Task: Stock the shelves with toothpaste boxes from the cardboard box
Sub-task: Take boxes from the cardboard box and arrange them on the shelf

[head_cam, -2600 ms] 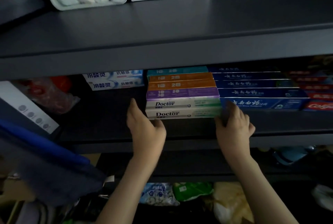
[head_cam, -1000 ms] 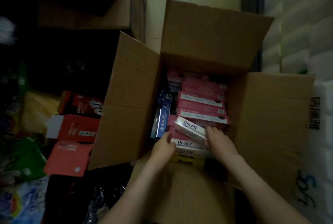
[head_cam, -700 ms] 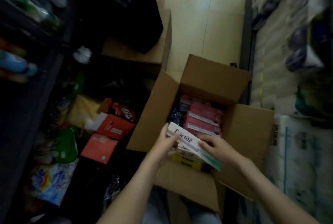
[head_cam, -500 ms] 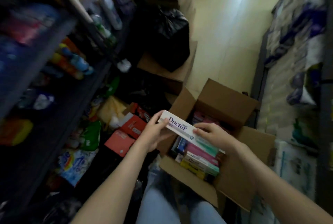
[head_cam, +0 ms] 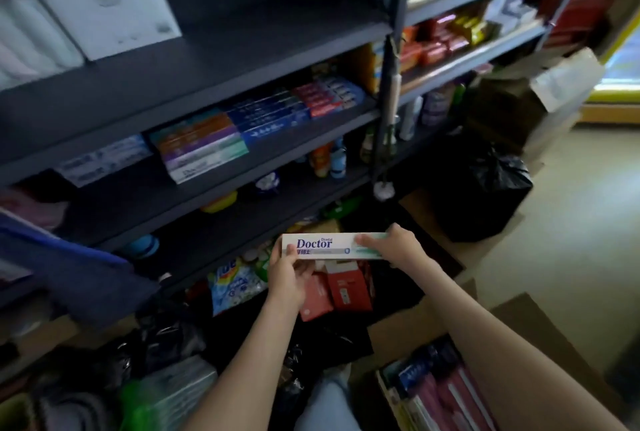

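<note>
Toothpaste box, long, white cardboard with "Doctor" printed in blue and a green right end, hangs level in the air with its printed face towards the camera; it touches no shelf. Left hand is clamped on the left end of the toothpaste box, thumb on the front face and fingers curled behind and under it; right hand is clamped on the green end, thumb on the front and fingers over the top edge.

Above and to the left of the toothpaste box, well apart from it, runs a dark grey metal shelf; on it lies a stack of teal, orange, purple and white-green toothpaste cartons, with a stack of dark blue cartons and then red cartons on the side away from the camera, and white-and-blue cartons on the near side. Just below the toothpaste box, behind the left hand, stand red paper packs; to their left lies a blue-and-white detergent bag. Below and to the right of the toothpaste box sits an open brown cardboard box, under the right forearm, with rows of pink and blue cartons on edge inside it. To the upper right of the toothpaste box a black plastic bag rests on the floor.
</note>
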